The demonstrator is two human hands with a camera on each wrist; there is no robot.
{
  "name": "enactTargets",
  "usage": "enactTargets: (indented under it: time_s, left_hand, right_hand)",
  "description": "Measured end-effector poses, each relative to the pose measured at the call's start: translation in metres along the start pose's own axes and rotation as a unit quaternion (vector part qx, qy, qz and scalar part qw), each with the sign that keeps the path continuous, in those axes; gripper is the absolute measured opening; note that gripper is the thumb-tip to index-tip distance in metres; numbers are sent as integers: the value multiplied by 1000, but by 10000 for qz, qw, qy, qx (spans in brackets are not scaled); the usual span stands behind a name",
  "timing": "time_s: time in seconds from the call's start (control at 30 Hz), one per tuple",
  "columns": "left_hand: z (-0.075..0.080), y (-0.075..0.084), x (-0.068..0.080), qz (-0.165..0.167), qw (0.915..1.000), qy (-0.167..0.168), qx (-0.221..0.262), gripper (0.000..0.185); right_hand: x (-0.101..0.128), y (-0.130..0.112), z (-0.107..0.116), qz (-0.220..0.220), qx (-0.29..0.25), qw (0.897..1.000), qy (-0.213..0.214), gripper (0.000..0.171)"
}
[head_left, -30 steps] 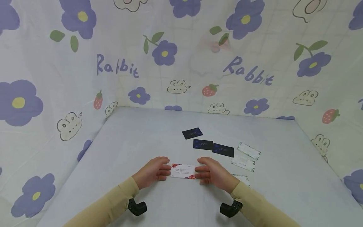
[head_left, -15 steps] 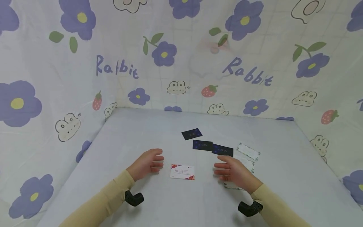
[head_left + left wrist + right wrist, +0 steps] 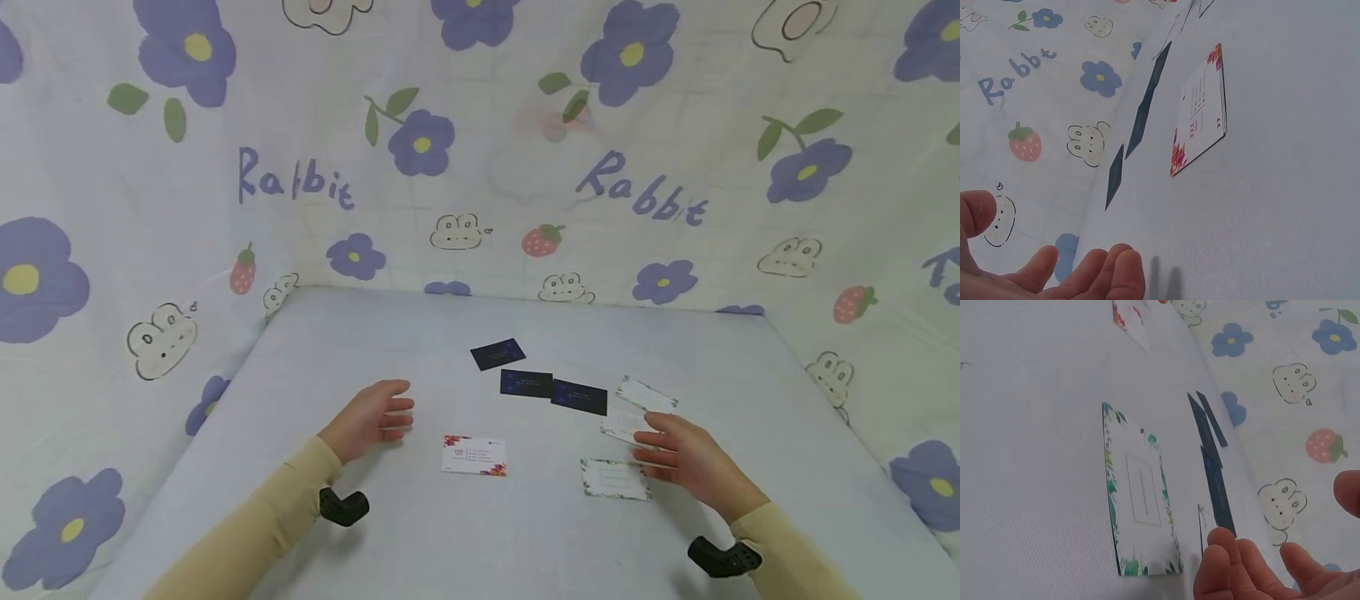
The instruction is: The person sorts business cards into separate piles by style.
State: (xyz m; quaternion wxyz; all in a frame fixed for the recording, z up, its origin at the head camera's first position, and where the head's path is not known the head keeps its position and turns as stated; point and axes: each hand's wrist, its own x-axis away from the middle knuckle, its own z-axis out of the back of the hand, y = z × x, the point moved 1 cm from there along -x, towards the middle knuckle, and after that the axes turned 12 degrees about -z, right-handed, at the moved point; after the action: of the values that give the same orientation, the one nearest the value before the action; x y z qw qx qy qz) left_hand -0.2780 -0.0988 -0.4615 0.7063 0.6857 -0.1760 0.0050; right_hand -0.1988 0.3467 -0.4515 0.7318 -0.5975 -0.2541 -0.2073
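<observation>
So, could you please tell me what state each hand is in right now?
Left hand: open, holding nothing, left of the red-patterned card.
Right hand: open, holding nothing, near the green-bordered white cards.

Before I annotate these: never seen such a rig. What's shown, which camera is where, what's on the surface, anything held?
No machine here: just a person's two bare hands, the left hand and the right hand, in beige long sleeves. The wide picture comes from a head-worn camera looking forward and down; the two close ones come from small black wrist cameras. On the flat, whitish surface lie three black rectangular cards with blue marks, three white rectangular cards with green leafy borders, and a white rectangular card with red floral corners, possibly a small stack. Nothing is held: both hands are open, the right one near the green-bordered cards.
</observation>
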Motion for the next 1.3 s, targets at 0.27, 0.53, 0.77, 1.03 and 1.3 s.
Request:
enactTargets:
  time_s: [0.27, 0.53, 0.77, 1.03, 1.3]
  left_hand:
    - [4, 2, -4, -58, 9999, -91, 12, 65]
    - [1, 0, -9, -96, 9998, -172, -42, 62]
    - [-5, 0, -11, -123, 9996, -233, -90, 62]
    - [-28, 3, -30, 20, 9996, -264, 92, 63]
    - [-75, 8, -61, 198, 9993, -307, 101, 65]
  right_hand:
    - [4, 6, 23, -59, -5, 9999, 151, 86]
    - [9, 7, 29, -62, -140, 9998, 129, 86]
    - [14, 9, 34, 49, -105, 9999, 40, 82]
    - [11, 4, 32, 54, -26, 9999, 121, 82]
    - [-14, -19, 12, 23, -277, 9995, 171, 78]
